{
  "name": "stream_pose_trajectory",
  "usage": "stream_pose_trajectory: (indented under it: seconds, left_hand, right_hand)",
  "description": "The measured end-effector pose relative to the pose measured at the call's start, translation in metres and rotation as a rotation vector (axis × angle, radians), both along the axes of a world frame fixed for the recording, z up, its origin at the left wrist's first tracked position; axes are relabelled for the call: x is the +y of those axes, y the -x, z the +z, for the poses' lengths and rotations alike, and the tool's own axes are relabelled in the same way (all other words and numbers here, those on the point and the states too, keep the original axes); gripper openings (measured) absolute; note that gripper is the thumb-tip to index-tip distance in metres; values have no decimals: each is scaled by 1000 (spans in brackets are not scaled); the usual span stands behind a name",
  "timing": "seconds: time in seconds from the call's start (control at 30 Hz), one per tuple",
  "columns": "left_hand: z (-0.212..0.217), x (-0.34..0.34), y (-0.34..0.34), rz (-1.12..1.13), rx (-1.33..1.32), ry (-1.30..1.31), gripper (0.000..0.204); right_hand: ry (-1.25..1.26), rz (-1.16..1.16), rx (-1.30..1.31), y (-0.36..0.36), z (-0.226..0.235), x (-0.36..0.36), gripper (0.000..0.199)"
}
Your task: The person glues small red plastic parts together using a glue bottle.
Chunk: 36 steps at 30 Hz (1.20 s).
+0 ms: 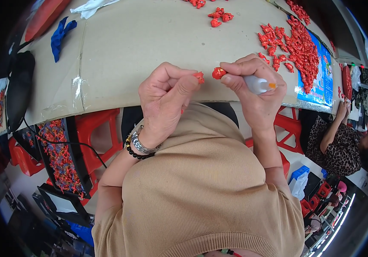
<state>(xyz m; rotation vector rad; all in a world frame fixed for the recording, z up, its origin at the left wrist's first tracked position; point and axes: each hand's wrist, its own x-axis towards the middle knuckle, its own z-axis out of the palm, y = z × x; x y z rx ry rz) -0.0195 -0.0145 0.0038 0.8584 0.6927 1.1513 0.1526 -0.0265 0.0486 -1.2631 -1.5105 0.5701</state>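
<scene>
My left hand [163, 97] is closed, pinching a small red plastic piece [199, 77] between thumb and fingertips; most of it is hidden. Opposite it, thumb and forefinger of my right hand [257, 103] grip a rounded red figure part [219, 73] with gold-coloured marks. The same hand also keeps a small whitish squeeze bottle [257, 85] in its palm, its orange tip [272, 85] pointing right. The two red pieces are close together but apart, above the table's near edge. A spread pile of similar red parts [302, 53] lies to the right.
Brown cardboard [119, 47] covers the table. A few red parts [220, 16] lie at the far side, a blue cloth strip [59, 37] at far left. Below left stands a black crate [70, 158] of mixed red and blue parts beside red stools [100, 132]. Another person [336, 143] sits at right.
</scene>
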Motion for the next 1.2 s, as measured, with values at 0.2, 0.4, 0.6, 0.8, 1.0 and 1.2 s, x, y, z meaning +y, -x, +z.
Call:
stream_pose_trajectory:
  seconds: [0.2,0.4,0.6,0.8,1.0,1.2]
  left_hand:
    - [2,-2,-1,4,52,-10,14]
    - [1,-2,-1,-1,82,-35,13]
    - [4,-3,0,13,150,-83,13]
    - [1,0,8,-82,108,-5,10]
    - [4,-2,-1,24,215,-143,9]
    - [2,1,-1,-3,174,-99,8]
  right_hand:
    - [-132,25,-174,7,-4,-1,23]
    - [-146,17,-199,9,-5,-3,24]
    - [-119,56,-212,9,-5,-4,24]
    - [-14,81,-147,7,-7,-2,18]
    - [-31,24,-92,13,-10,-5,18]
    - [116,9,100,14,-18,-5,17]
